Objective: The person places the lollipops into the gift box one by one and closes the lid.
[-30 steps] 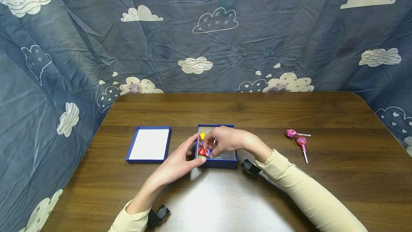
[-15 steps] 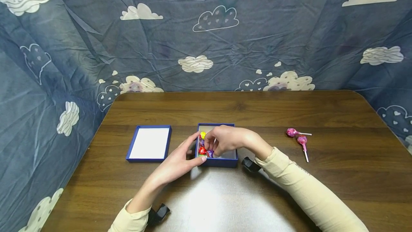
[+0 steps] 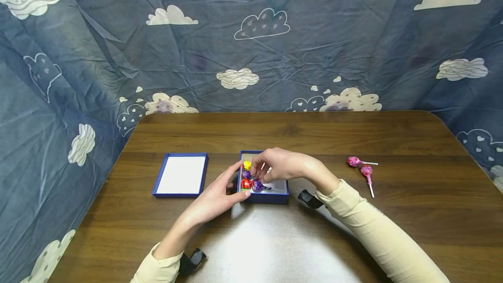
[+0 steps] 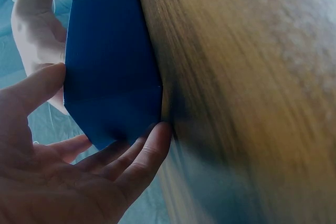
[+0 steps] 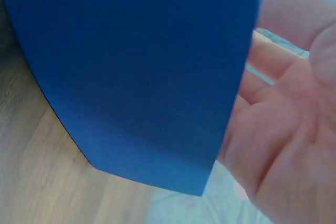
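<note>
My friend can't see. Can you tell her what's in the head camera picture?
Two hands work at a small blue box of wrapped lollipops: the left hand steadies its side and the right hand reaches inside. The lid lies left.

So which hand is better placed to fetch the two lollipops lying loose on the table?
Probably the right hand: the loose lollipops lie on its side of the blue box, and the left hand is bracing the box's left wall.
</note>
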